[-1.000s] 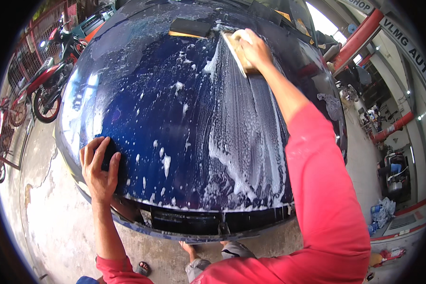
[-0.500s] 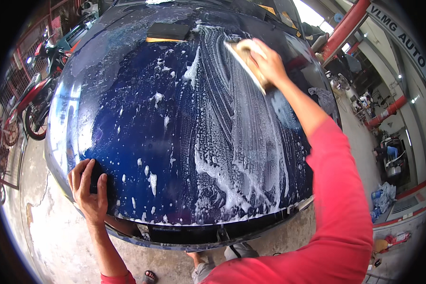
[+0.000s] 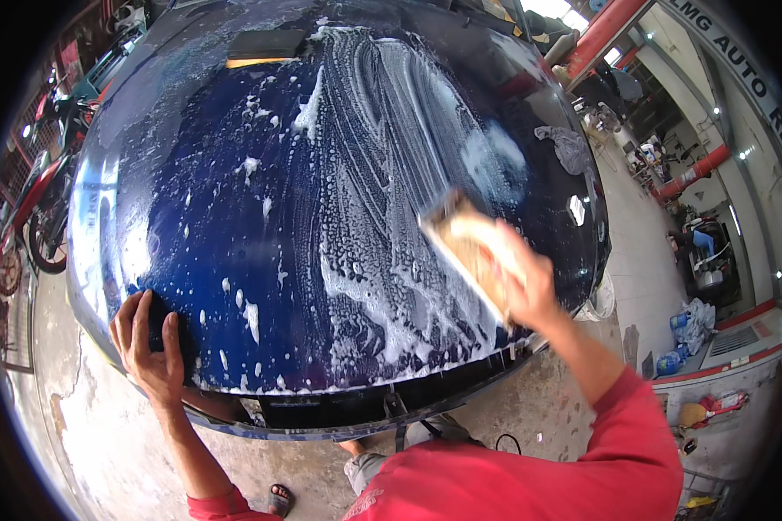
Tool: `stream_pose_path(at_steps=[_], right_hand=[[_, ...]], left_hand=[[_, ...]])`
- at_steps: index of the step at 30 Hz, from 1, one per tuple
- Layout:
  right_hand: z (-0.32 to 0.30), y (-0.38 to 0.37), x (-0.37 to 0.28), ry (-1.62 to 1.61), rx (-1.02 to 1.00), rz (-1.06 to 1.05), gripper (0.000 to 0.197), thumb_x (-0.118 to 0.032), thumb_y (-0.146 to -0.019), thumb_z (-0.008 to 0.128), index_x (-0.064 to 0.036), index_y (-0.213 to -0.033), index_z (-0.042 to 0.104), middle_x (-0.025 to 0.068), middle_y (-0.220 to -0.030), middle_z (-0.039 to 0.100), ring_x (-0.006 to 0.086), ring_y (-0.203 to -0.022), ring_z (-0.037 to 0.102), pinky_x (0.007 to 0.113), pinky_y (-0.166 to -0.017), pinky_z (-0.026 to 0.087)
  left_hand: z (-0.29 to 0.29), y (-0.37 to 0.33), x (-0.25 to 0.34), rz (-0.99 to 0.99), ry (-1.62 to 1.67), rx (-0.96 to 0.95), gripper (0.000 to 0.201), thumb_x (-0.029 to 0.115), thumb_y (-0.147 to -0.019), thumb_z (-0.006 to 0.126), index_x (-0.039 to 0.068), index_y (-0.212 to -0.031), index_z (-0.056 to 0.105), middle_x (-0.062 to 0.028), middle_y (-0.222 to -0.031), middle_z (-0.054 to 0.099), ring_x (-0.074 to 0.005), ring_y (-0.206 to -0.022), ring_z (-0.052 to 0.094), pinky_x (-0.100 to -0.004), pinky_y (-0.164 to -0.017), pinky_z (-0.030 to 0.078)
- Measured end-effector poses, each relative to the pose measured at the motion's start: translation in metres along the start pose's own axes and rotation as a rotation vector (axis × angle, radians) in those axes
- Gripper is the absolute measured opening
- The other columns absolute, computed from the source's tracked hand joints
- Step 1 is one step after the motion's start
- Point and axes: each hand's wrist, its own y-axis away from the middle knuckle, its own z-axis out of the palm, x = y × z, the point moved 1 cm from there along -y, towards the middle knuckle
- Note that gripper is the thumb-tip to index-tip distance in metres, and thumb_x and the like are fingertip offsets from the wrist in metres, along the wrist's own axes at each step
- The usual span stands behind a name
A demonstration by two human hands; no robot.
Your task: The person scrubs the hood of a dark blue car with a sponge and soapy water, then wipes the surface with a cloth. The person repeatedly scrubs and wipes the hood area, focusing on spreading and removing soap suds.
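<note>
A dark blue car hood (image 3: 208, 200) fills the middle, streaked and spotted with white suds. My right hand (image 3: 527, 276) is closed round the pale handle of a long, flat sanding block (image 3: 473, 260), which lies slanted on the soapy right-hand part of the hood. Motion smears the block a little. At the hood's near left edge, my left hand (image 3: 150, 354) rests with fingers stretched over the paint and thumb apart, holding nothing. Foam (image 3: 369, 300) lies thickest between the two hands, towards the front edge.
A black pad with a yellow underside (image 3: 266, 47) lies far back on the hood. Towards its right edge is a crumpled grey cloth (image 3: 568, 149). Red motorcycles (image 3: 45, 213) stand at the left; a whitish bucket (image 3: 601, 300) sits on the floor at the right.
My right hand has drawn the sanding block from the far part of the hood down towards the near edge. My left hand stays on the same edge; the whole view has shifted slightly.
</note>
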Motion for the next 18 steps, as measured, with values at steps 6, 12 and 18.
stream_pose_path(at_steps=[6,12,18], right_hand=[[0.056,-0.281,0.165,0.29,0.154,0.332,0.058,-0.047,-0.1,0.069,-0.0223,-0.152,0.064,0.0194,-0.132,0.076,0.0431,-0.121,0.072,0.05,-0.103,0.056],[0.047,-0.137,0.068,0.078,0.097,0.13,0.039,-0.018,-0.107,0.063,-0.0116,-0.145,0.064,0.0139,-0.143,0.073,0.0316,-0.132,0.07,0.043,-0.113,0.054],[0.005,-0.002,-0.056,0.08,-0.152,-0.138,0.064,-0.016,-0.099,0.074,0.0017,-0.157,0.055,0.0286,-0.11,0.08,0.0321,-0.09,0.084,0.044,-0.082,0.067]], left_hand=[[0.003,0.004,-0.004,-0.02,0.039,0.0,0.039,0.017,-0.098,0.077,0.003,-0.135,0.076,-0.0161,-0.137,0.071,-0.0357,-0.129,0.062,-0.0486,-0.116,0.046],[-0.001,0.003,0.003,-0.002,0.001,0.005,0.042,0.021,-0.098,0.079,0.004,-0.136,0.075,-0.0136,-0.139,0.07,-0.0335,-0.131,0.062,-0.0468,-0.116,0.046],[-0.004,0.0,0.007,-0.02,0.008,-0.005,0.044,0.023,-0.096,0.081,0.005,-0.135,0.076,-0.0141,-0.136,0.071,-0.0344,-0.132,0.062,-0.0476,-0.117,0.047]])
